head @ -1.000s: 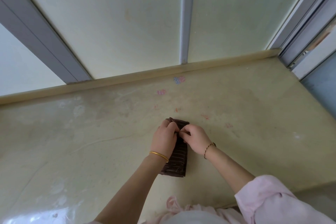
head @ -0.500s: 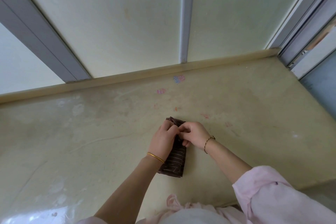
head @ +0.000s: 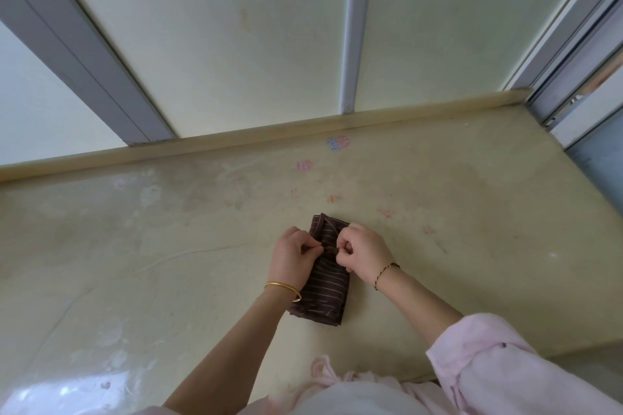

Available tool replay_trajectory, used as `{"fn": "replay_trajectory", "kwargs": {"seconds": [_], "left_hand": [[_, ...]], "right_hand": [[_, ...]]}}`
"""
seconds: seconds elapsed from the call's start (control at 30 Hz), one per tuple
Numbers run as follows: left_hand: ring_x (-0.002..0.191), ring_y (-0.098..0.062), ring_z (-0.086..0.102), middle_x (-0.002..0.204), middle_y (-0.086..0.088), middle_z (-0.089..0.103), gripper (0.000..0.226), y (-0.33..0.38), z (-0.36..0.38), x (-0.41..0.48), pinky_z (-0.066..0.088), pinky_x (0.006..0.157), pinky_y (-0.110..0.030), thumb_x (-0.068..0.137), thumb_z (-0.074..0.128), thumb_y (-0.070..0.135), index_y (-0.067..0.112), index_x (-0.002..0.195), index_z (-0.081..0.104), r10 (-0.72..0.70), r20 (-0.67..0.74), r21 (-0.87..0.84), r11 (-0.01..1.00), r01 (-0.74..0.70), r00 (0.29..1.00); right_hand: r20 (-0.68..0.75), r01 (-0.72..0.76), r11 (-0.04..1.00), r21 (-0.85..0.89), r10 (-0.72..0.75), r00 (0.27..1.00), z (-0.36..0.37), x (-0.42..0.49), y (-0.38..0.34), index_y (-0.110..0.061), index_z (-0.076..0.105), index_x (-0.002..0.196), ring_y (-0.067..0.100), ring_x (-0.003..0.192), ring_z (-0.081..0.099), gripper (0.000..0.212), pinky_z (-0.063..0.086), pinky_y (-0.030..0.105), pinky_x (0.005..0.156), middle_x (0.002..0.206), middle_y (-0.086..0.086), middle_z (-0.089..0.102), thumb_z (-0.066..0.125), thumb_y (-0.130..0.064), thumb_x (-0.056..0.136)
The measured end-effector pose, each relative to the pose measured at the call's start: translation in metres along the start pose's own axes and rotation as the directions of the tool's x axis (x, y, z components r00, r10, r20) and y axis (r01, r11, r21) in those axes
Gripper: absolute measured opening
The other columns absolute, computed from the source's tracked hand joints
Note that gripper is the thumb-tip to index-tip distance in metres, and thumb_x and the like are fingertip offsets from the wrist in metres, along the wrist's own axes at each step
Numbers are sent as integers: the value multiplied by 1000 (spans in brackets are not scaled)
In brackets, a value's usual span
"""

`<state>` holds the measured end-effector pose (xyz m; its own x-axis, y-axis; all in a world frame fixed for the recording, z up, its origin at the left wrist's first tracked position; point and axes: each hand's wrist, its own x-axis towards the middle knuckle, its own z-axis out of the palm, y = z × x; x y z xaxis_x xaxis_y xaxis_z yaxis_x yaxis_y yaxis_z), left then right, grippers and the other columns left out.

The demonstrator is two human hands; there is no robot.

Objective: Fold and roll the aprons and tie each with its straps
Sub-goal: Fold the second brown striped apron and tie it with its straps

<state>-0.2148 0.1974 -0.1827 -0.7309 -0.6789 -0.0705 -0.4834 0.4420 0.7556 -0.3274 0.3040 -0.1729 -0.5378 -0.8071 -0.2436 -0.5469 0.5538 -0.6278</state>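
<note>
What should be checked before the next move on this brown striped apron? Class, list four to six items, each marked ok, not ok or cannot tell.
1. Apron folded into a narrow bundle: ok.
2. Bundle lying flat on the counter: ok.
3. Left hand pinches the apron at its middle: ok.
4. Right hand pinches it at the same spot, fingers curled: ok.
5. Strap wrapped round the bundle: cannot tell, both hands cover that part.
6. Knot finished and tight: cannot tell, hidden between the fingers.
</note>
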Motion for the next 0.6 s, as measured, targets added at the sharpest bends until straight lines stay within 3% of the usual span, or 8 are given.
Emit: {"fn": "replay_trajectory", "kwargs": {"seconds": [0.17, 0.27, 0.33, 0.43, 0.53, 0.6], "left_hand": [[77, -13, 54, 82, 0, 60, 14, 2, -5, 3, 41, 68, -13, 82, 68, 10, 16, 72, 61, -170, 67, -19, 985, 171, 983], [79, -17, 59, 81, -2, 63, 15, 6, -11, 9, 46, 69, -21, 83, 67, 10, 17, 73, 59, -232, 159, -52, 969, 243, 959], [83, -18, 60, 89, -5, 63, 10, 8, -14, 11, 46, 70, -21, 84, 67, 11, 14, 78, 60, -262, 185, -54, 960, 276, 947], [86, -17, 57, 90, -2, 61, 6, 12, -14, 11, 45, 71, -22, 86, 64, 14, 12, 85, 59, -297, 199, -28, 951, 308, 934], [91, -19, 57, 93, -2, 60, 6, 17, -17, 11, 48, 77, -28, 88, 62, 15, 12, 92, 58, -310, 174, -35, 947, 320, 935], [96, -20, 58, 101, 0, 59, 11, 18, -25, 12, 50, 85, -31, 90, 59, 14, 15, 100, 57, -309, 182, -86, 941, 328, 934]], "right_hand": [[-13, 15, 999, -52, -15, 1000, 4, 2, 4, -11, 63, 85, 17, 67, 56, 9, 50, 31, 65, 81, -9, 44, 55, -12, 87], [-63, -74, 981, 182, 86, 994, 3, -5, 12, -15, 63, 93, 9, 57, 61, 7, 54, 22, 62, 79, -11, 55, 56, -14, 91], [-92, -185, 915, 358, 231, 968, 0, -10, 17, -14, 54, 98, 12, 60, 64, 8, 57, 26, 58, 83, -3, 59, 57, -13, 91], [65, -315, 820, 479, 325, 944, -3, -10, 15, -18, 41, 106, 20, 75, 66, 27, 57, 31, 60, 91, 2, 57, 61, -15, 88], [162, -361, 738, 570, 329, 930, -3, -4, 10, -14, 47, 110, 19, 91, 62, 31, 55, 35, 76, 98, 2, 60, 66, -16, 85], [181, -356, 598, 718, 333, 925, 0, 1, 4, -9, 52, 119, 22, 96, 62, 39, 51, 39, 82, 108, 8, 62, 68, -12, 84]]}}
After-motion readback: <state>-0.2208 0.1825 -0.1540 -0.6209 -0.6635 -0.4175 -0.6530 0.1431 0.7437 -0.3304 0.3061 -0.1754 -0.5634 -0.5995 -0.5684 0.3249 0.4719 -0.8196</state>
